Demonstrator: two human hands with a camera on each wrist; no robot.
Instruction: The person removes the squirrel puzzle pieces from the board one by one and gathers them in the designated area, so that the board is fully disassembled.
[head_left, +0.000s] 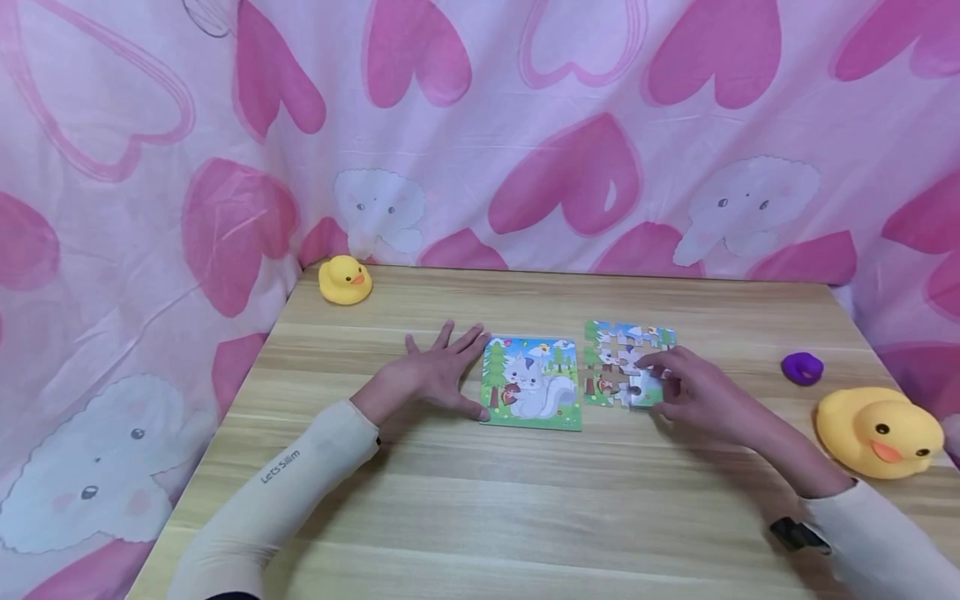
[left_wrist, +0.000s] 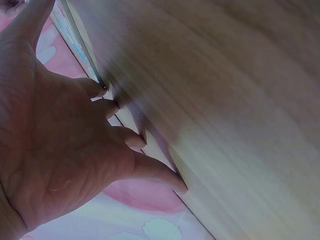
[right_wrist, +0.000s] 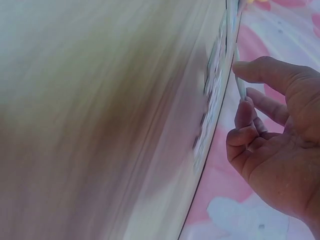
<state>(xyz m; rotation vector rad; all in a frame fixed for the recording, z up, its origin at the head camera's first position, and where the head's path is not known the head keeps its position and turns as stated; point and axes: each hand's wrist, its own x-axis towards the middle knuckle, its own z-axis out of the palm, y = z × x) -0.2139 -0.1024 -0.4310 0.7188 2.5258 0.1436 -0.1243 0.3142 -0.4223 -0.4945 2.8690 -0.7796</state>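
A square picture board (head_left: 531, 385) with a grey squirrel on it lies flat on the table. My left hand (head_left: 438, 373) is spread at its left side, with the thumb and a fingertip at the board's edge. To the right lies a jigsaw (head_left: 602, 357) of a like picture, its pieces loosely set with gaps between them. My right hand (head_left: 701, 393) is over the lower right part of that jigsaw and partly covers it. In the right wrist view the thumb and a finger pinch a thin puzzle piece (right_wrist: 241, 85), seen edge-on and raised off the table.
A small yellow duck (head_left: 345, 281) stands at the table's back left corner. On the right are a purple toy duck (head_left: 802, 368) and a big yellow duck (head_left: 877, 433), close to my right forearm. Pink heart-printed cloth (head_left: 562, 179) hangs behind the wooden table (head_left: 480, 517).
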